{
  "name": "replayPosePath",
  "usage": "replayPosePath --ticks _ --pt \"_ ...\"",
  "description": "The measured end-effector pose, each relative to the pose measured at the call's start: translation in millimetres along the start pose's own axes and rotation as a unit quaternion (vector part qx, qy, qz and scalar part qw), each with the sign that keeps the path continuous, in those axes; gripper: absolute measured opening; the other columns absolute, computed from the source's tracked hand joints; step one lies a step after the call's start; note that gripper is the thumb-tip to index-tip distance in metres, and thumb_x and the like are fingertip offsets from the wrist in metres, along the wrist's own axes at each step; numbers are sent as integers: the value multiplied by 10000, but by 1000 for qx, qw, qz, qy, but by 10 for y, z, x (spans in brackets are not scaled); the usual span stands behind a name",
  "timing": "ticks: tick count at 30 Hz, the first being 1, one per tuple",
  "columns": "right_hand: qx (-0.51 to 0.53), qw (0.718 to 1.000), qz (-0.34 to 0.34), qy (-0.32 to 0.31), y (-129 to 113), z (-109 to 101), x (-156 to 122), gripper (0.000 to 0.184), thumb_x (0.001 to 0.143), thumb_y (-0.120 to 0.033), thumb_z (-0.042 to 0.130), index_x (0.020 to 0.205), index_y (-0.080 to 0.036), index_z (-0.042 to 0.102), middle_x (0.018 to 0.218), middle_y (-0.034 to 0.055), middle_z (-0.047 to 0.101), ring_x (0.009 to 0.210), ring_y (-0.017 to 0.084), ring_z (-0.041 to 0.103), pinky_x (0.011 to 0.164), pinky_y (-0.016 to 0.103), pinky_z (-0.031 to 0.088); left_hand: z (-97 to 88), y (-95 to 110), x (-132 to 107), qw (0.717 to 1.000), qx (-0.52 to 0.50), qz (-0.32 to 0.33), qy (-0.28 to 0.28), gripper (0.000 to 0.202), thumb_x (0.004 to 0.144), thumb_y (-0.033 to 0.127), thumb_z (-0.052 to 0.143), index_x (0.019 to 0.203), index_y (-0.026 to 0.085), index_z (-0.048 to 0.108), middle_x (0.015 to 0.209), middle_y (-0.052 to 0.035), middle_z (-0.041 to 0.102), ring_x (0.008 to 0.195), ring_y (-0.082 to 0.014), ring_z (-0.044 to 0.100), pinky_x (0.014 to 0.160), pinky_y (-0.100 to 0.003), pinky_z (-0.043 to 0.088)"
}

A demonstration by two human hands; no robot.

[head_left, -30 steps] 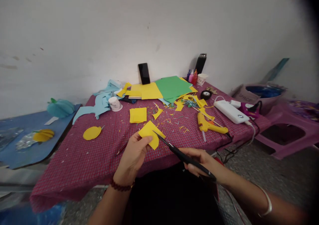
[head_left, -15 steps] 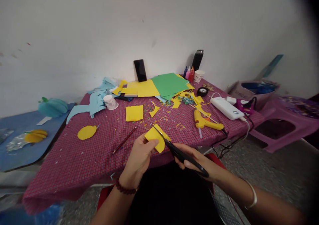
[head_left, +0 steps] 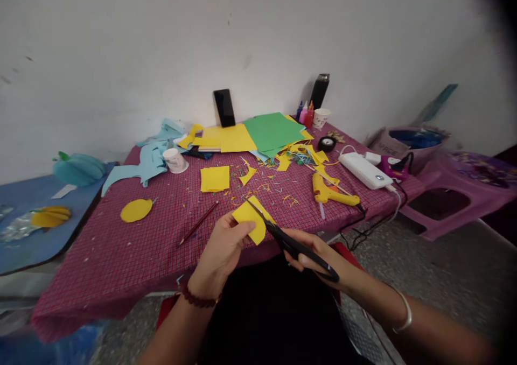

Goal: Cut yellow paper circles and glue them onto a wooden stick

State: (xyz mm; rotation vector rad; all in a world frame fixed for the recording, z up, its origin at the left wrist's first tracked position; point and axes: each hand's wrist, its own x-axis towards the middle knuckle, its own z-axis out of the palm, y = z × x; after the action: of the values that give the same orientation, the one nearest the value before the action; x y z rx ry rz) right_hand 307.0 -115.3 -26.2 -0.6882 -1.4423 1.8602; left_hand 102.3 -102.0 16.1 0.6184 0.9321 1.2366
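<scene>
My left hand (head_left: 224, 249) pinches a small yellow paper piece (head_left: 251, 219) above the near edge of the table with the red checked cloth (head_left: 133, 246). My right hand (head_left: 313, 249) grips black scissors (head_left: 283, 236), and their blades lie across the yellow piece, pointing up and left. A red pencil (head_left: 199, 223) lies on the cloth just left of my left hand. A yellow paper square (head_left: 215, 179) and a yellow oval cut-out (head_left: 136, 210) rest farther out on the cloth.
A yellow glue gun (head_left: 331, 194), a white power bank (head_left: 365, 170), tape roll (head_left: 326, 143), green and yellow sheets (head_left: 274, 131), phone (head_left: 224, 107), black bottle (head_left: 319, 91), paper cups and blue scraps crowd the far half. A purple stool (head_left: 452, 203) stands at the right.
The blades have gone further into the yellow piece, which my left hand has turned a little. The view has tilted down slightly, and the red pencil has come into sight.
</scene>
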Motion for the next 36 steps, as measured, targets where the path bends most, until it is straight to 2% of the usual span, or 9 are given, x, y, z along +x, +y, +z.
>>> replayPosePath --ticks 4,9,19,24,29,33,36 --pt "-9 1000 -7 -4 -17 -10 0 697 764 -560 675 1300 -142 519 686 -27 454 575 85 337 515 228 230 1 32 8 1000 8 0 -7 237 580 101 742 813 120 702 742 -39 719 617 -133 638 607 -233 490" --pt "-5 1000 -12 -8 -12 -24 1 647 776 -543 669 1268 -142 544 648 -38 436 557 85 327 495 227 224 -35 31 29 1000 5 -2 -21 237 582 102 740 812 130 690 768 -36 715 653 -141 641 669 -267 504" --pt "0 1000 -16 -14 -18 -22 -8 596 790 -504 668 1249 -142 555 626 -45 422 542 80 324 485 231 212 -50 78 17 999 28 -5 -26 205 567 85 739 760 130 683 713 -16 687 598 -118 609 592 -236 491" --pt "6 1000 -17 -25 -66 9 -3 546 818 -526 627 1184 -126 561 655 -34 455 530 74 341 490 226 238 -82 106 36 999 22 -23 -41 214 598 98 741 806 124 702 745 -25 701 630 -121 626 625 -237 510" --pt "101 994 -9 -30 -86 82 8 425 861 -507 574 1073 -140 564 728 -4 487 539 76 380 494 224 279 -42 164 69 999 -5 -9 -34 207 625 99 727 827 137 712 794 -24 719 665 -120 639 636 -222 507" --pt "200 979 29 -41 -79 129 1 352 886 -480 541 1026 -157 551 791 13 500 559 76 401 521 227 314 41 214 81 999 -8 19 -43 208 640 99 701 844 140 716 797 -28 725 668 -118 641 652 -220 501" --pt "206 977 27 -44 -106 144 5 381 877 -490 552 1062 -157 546 802 16 507 582 84 416 544 234 317 86 231 69 998 30 54 -28 223 637 100 681 853 144 714 793 -26 725 655 -122 632 656 -238 501"
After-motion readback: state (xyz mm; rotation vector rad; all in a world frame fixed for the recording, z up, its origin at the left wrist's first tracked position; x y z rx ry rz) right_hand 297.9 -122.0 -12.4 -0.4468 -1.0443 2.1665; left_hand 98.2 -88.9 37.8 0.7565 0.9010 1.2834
